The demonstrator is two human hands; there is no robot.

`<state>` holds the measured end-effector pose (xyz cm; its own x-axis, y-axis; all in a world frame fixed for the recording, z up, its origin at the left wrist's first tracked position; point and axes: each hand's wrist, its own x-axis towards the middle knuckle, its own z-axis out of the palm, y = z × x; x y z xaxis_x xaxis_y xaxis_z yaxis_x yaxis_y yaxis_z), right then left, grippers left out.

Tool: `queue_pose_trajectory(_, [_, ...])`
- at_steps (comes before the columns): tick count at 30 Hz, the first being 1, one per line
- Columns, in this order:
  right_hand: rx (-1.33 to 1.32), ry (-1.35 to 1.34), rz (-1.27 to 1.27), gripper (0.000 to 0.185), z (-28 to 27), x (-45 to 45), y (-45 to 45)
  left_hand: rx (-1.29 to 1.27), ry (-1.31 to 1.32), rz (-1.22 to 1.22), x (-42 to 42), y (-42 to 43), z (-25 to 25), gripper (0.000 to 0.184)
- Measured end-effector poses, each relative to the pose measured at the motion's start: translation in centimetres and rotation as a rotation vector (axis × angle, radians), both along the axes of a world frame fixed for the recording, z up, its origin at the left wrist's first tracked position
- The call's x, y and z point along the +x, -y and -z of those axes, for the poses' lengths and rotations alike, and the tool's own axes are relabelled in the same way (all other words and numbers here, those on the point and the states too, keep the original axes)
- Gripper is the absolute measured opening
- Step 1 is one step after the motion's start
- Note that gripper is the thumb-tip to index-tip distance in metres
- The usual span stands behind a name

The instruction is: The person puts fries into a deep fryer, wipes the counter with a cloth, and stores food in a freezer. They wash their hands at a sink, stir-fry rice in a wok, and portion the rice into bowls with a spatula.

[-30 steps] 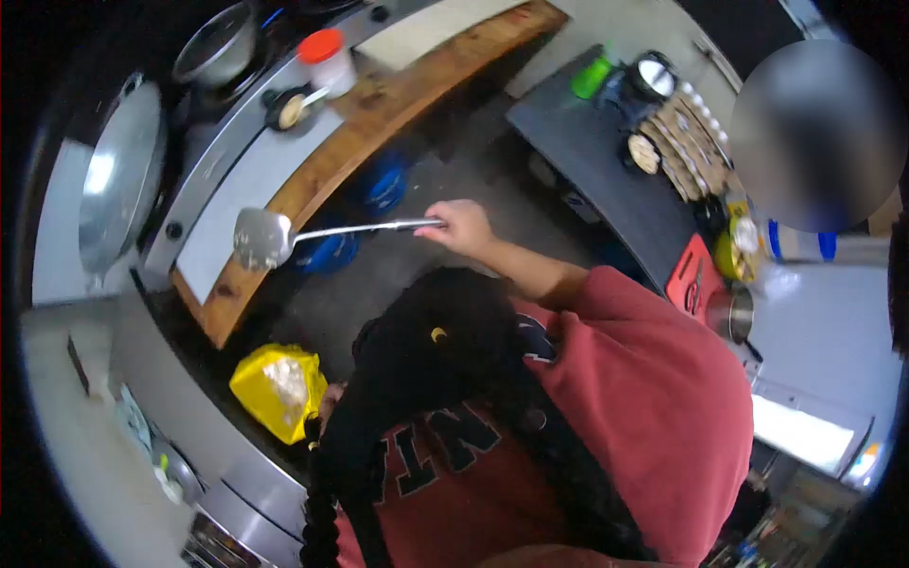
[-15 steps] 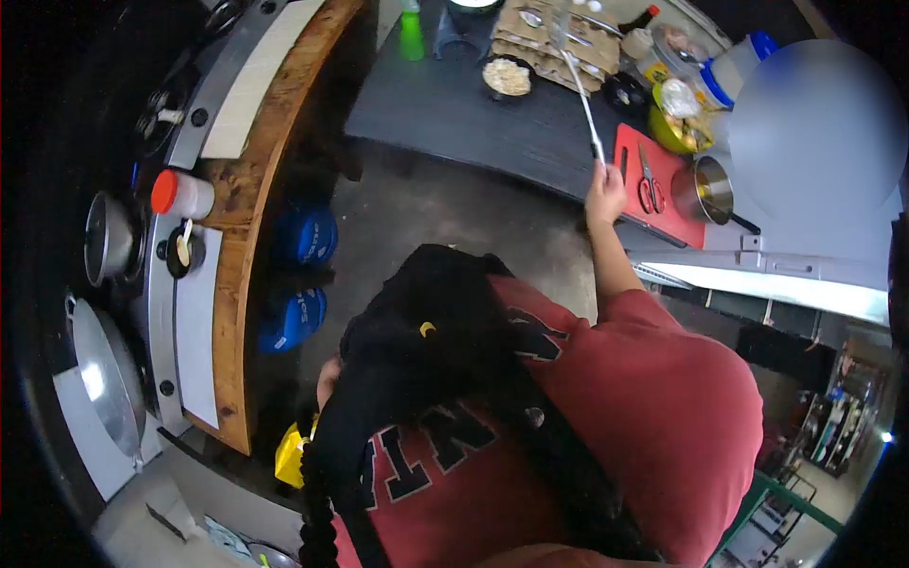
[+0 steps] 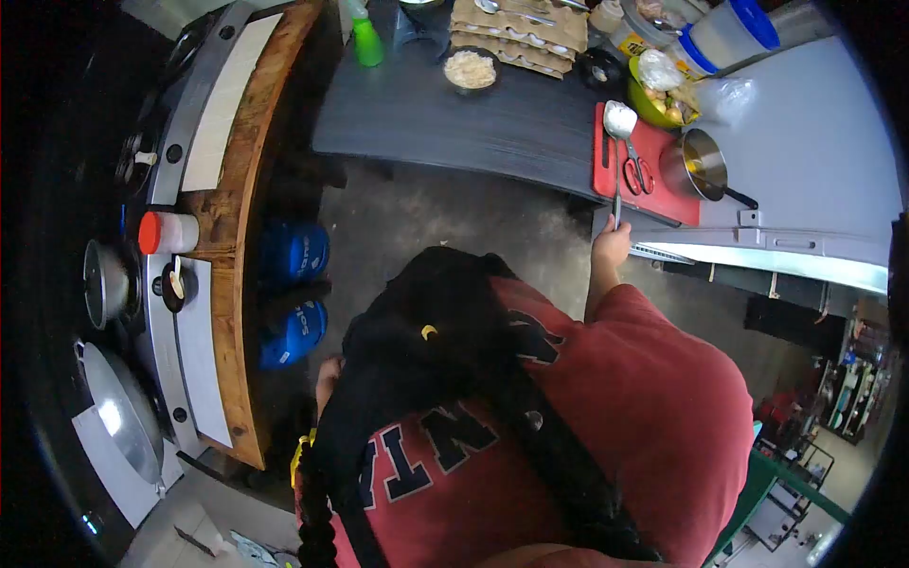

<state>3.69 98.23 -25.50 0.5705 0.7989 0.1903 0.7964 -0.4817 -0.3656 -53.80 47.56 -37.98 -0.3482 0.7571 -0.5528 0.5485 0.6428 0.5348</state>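
My right hand [image 3: 611,246] is closed around the handle of a long-handled metal spoon [image 3: 620,119]. Its shiny rounded head is over a red cutting board [image 3: 674,197], close to red-handled scissors [image 3: 638,173]; whether it touches the board I cannot tell. A steel saucepan [image 3: 696,165] with something yellow inside stands at the board's right side. My left hand [image 3: 328,377] hangs low by my body, mostly hidden behind black cloth, and its fingers are unclear. A bit of yellow material [image 3: 301,458] shows below it.
On the dark table [image 3: 454,128] are a bowl of pale food [image 3: 471,70], stacked egg trays [image 3: 519,33], a green bottle [image 3: 365,43] and a green bowl of vegetables [image 3: 661,104]. A stove with a wok [image 3: 123,407] and a wooden counter [image 3: 224,237] stand left, blue gas cylinders [image 3: 295,333] beneath.
My right hand has drawn back, bringing the spoon's head from over the egg trays to over the cutting board. The view has shifted slightly. Less of the yellow material shows near my left hand.
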Motion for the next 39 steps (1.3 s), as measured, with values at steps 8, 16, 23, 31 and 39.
queue_pose_trajectory(8, [-0.092, -0.136, -0.003, 0.051, 1.7, 0.2, -2.1, -0.012, 0.000, -0.122, 2.5, 0.6, -0.6, 0.030])
queue_pose_trajectory(16, [0.184, 0.098, -0.981, 0.038, -4.3, -9.5, -3.1, -0.107, 0.035, -0.310, 7.4, 7.1, -0.3, 0.031])
queue_pose_trajectory(23, [-0.664, -0.599, -1.414, 0.047, 8.1, -31.1, 4.2, -0.151, 0.067, -0.564, 13.9, 10.7, -0.1, 0.031])
queue_pose_trajectory(31, [-1.278, -0.055, -1.386, 0.047, 15.1, -35.5, 12.8, -0.135, 0.118, -0.725, 16.8, 13.0, 0.3, 0.032])
queue_pose_trajectory(39, [-1.180, 0.241, -1.792, 0.044, 12.4, -46.6, 23.4, -0.086, 0.077, -0.913, 15.3, 20.7, 0.1, 0.033])
